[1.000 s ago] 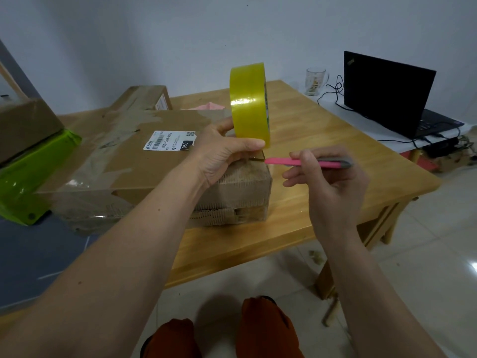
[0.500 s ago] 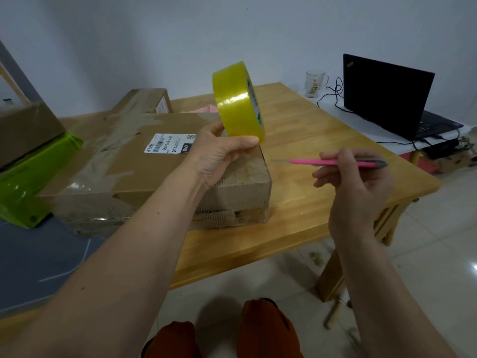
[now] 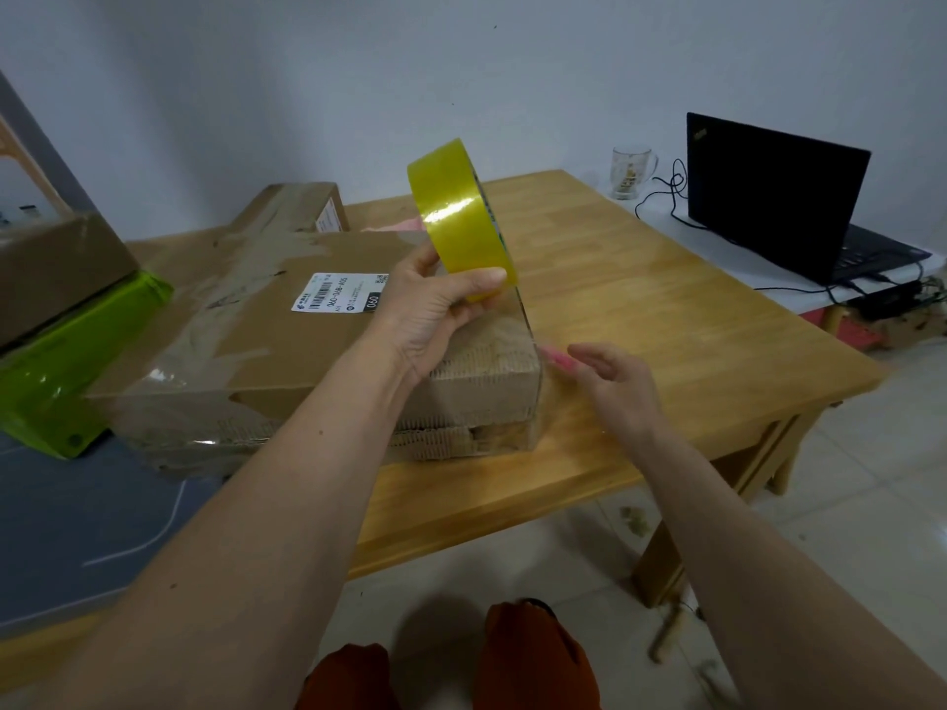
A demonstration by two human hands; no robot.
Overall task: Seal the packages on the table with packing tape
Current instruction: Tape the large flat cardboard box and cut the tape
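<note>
My left hand (image 3: 435, 310) grips a yellow roll of packing tape (image 3: 461, 217) and holds it tilted above the near right corner of a large taped cardboard box (image 3: 256, 361). A clear strand of tape (image 3: 530, 340) runs from the roll down the box's right edge. My right hand (image 3: 615, 386) hovers beside that corner with its fingers loosely stretched towards the box. A pink cutter (image 3: 557, 358), blurred, shows just at the fingertips. The box carries a white shipping label (image 3: 338, 293).
The box lies on a wooden table (image 3: 640, 320). A smaller box (image 3: 307, 207) stands behind it, and a green package (image 3: 77, 361) under a brown box (image 3: 56, 269) sits at the left. A laptop (image 3: 774, 197), cables and a glass mug (image 3: 629, 171) stand at the right.
My right hand dropped from holding the pink cutter up in the air to the box's right corner and its fingers opened out. The tape roll tilted slightly further left.
</note>
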